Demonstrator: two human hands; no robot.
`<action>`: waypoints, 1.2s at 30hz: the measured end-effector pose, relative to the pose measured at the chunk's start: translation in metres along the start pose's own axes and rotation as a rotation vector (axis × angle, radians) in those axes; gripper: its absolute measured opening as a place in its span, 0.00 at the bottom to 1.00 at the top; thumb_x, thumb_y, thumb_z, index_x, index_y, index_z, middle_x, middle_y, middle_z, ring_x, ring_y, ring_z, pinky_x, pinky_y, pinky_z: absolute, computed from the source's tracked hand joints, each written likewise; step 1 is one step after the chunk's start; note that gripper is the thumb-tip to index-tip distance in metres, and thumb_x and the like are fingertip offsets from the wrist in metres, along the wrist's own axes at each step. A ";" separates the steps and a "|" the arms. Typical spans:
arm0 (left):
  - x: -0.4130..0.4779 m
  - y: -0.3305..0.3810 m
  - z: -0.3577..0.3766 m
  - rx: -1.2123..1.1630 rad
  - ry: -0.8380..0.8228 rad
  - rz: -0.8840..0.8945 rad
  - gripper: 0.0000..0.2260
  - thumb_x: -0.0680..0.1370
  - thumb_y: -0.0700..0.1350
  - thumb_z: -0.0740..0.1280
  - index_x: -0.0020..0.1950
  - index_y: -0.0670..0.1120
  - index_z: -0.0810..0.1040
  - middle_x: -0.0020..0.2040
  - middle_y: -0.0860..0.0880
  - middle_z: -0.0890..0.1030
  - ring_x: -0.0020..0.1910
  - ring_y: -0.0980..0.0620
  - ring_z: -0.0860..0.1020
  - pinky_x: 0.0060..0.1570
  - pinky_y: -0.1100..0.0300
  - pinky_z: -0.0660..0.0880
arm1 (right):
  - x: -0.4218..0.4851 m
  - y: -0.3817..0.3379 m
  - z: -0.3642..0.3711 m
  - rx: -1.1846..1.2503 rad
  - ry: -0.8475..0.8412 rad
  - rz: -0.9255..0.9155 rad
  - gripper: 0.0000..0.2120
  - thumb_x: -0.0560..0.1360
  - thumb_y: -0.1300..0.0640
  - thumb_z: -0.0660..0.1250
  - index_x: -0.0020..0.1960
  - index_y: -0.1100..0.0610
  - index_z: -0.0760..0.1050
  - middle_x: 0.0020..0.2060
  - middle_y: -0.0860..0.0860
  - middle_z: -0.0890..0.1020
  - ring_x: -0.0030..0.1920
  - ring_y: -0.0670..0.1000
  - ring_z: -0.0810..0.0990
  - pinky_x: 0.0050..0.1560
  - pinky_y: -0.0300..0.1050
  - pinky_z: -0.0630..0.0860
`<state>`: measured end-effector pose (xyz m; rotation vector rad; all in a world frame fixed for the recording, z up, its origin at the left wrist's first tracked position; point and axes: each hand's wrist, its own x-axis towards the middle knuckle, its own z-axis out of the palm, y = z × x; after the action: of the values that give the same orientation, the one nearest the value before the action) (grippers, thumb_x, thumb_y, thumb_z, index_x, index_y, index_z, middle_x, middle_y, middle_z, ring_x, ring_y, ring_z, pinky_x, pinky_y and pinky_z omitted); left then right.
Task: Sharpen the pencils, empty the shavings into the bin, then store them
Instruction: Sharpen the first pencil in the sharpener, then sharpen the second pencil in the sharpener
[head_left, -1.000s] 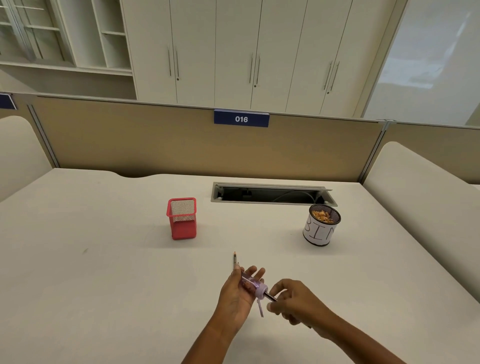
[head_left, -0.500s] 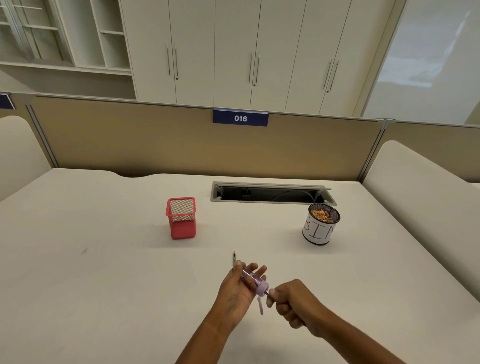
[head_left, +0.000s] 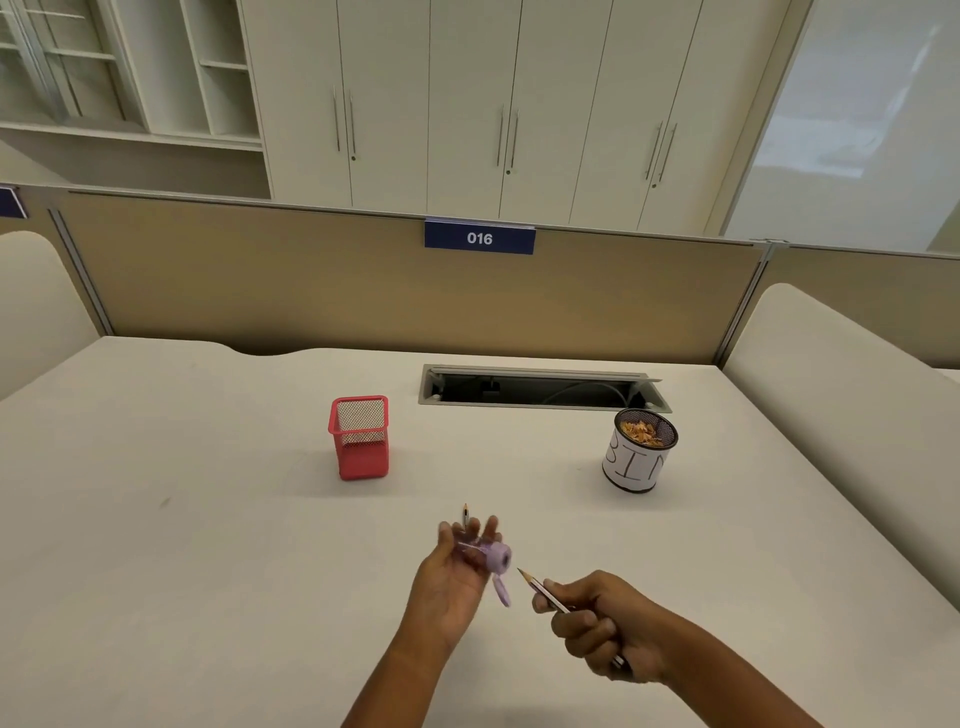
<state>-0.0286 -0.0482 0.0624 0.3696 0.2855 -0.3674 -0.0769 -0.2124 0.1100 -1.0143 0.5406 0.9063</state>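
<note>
Pulled free of the sharpener (head_left: 491, 557) since a moment ago, the pencil (head_left: 540, 590) sits gripped in the right hand (head_left: 597, 623), tip just beside it; the left hand (head_left: 457, 571) clasps sharpener and a second pencil (head_left: 465, 515); holder (head_left: 359, 437) and bin (head_left: 638, 453) stand beyond on the desk (head_left: 208, 545).

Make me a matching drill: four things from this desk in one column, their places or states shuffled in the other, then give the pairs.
1. sharpener
2. red holder
3. bin
4. sharpened pencil

A. holds shavings, far right on the desk
B. in the right hand, tip pointing at the sharpener
C. stands to the left of the bin
D. in the left hand, lid hanging open

Pairs: 1-D, 2-C, 3-A, 4-B
</note>
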 end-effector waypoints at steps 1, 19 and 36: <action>0.002 0.004 -0.003 -0.030 0.030 0.030 0.10 0.77 0.45 0.58 0.37 0.43 0.71 0.28 0.45 0.82 0.31 0.47 0.84 0.32 0.54 0.80 | -0.004 0.000 0.000 -0.044 0.019 -0.018 0.18 0.80 0.57 0.54 0.35 0.60 0.73 0.17 0.48 0.63 0.13 0.42 0.58 0.11 0.30 0.54; -0.006 0.013 -0.023 -0.132 0.228 0.056 0.15 0.82 0.43 0.50 0.45 0.35 0.70 0.37 0.35 0.80 0.35 0.39 0.82 0.46 0.56 0.80 | 0.029 0.017 -0.002 -0.755 0.647 -0.706 0.03 0.76 0.60 0.63 0.46 0.55 0.75 0.37 0.50 0.75 0.31 0.47 0.75 0.32 0.36 0.75; -0.010 0.012 -0.038 -0.032 0.253 -0.034 0.14 0.82 0.41 0.51 0.47 0.34 0.73 0.44 0.35 0.79 0.44 0.38 0.78 0.65 0.48 0.66 | 0.110 0.005 -0.030 -1.019 0.999 -0.582 0.10 0.75 0.54 0.63 0.54 0.57 0.73 0.51 0.55 0.78 0.51 0.54 0.78 0.47 0.42 0.71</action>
<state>-0.0407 -0.0201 0.0356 0.3807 0.5445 -0.3496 -0.0221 -0.1954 0.0113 -2.4379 0.5281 0.0155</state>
